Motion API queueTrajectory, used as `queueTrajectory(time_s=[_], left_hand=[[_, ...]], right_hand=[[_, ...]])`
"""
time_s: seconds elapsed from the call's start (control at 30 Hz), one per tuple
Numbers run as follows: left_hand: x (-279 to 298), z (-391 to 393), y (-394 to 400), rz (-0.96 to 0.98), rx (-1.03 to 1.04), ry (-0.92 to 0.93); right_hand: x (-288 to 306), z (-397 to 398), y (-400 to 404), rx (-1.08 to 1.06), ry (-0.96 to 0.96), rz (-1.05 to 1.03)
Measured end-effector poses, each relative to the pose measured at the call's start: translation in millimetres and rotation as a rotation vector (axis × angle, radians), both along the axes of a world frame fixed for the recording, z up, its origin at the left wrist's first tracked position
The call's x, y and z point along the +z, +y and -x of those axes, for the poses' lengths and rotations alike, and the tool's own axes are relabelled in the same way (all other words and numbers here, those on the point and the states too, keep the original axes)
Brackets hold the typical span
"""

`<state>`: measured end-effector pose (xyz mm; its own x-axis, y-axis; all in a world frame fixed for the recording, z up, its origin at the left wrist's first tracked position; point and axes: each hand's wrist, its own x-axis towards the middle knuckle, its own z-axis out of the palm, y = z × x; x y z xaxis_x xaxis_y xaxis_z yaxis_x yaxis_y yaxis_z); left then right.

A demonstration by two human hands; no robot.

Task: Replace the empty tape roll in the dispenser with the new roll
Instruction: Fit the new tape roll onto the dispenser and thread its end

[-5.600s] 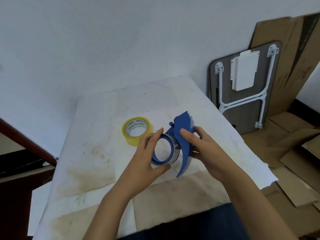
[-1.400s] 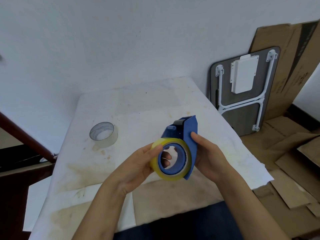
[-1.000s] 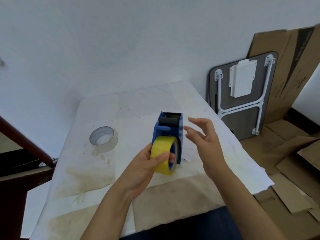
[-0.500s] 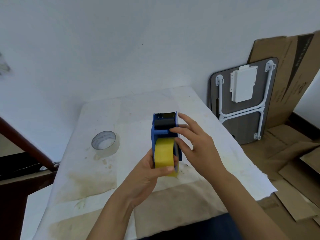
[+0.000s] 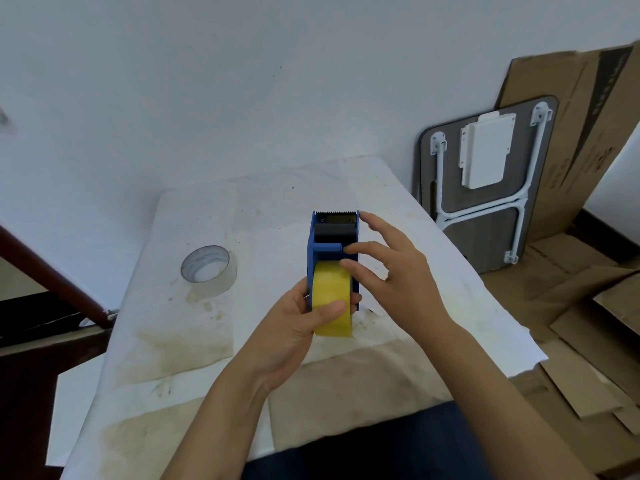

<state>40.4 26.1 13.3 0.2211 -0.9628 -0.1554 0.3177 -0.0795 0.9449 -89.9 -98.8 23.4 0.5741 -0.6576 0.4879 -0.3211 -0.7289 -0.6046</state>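
I hold the blue tape dispenser (image 5: 331, 237) upright above the table, its toothed cutting edge pointing away from me. The yellow tape roll (image 5: 332, 289) sits in it, facing me edge-on. My left hand (image 5: 294, 327) grips the dispenser from the left, thumb pressed on the yellow roll. My right hand (image 5: 391, 275) is at the dispenser's right side with fingers spread; its fingertips touch the top of the roll and the blue bar above it. The empty clear roll core (image 5: 209, 270) lies flat on the table to the left.
The table (image 5: 173, 341) is covered with stained white paper. A dark wooden rail (image 5: 52, 275) runs along the left. A folded grey table (image 5: 485, 188) and flattened cardboard (image 5: 588, 289) lean and lie to the right.
Earlier the empty core sat in the dispenser; now it lies on the table and the yellow roll is mounted. In the last second my right hand came back to the dispenser's front.
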Motion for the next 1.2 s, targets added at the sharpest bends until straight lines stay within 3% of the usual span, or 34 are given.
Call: queueTrajectory(time_s=[0.37, 0.83, 0.97, 1.2], left_hand=[[0, -3, -1, -0.022, 0.011, -0.042], [-2, -6, -1, -0.045, 0.014, -0.127], [-3, -6, 0, -0.049, 0.016, -0.098], [-1, -7, 1, -0.062, 0.012, -0.11]], right_hand=[[18, 8, 2, 0.118, 0.074, -0.189], [23, 3, 9, 0.058, 0.145, -0.15], [20, 0, 12, -0.007, 0.105, -0.069], [17, -1, 13, 0.02, 0.086, -0.114]])
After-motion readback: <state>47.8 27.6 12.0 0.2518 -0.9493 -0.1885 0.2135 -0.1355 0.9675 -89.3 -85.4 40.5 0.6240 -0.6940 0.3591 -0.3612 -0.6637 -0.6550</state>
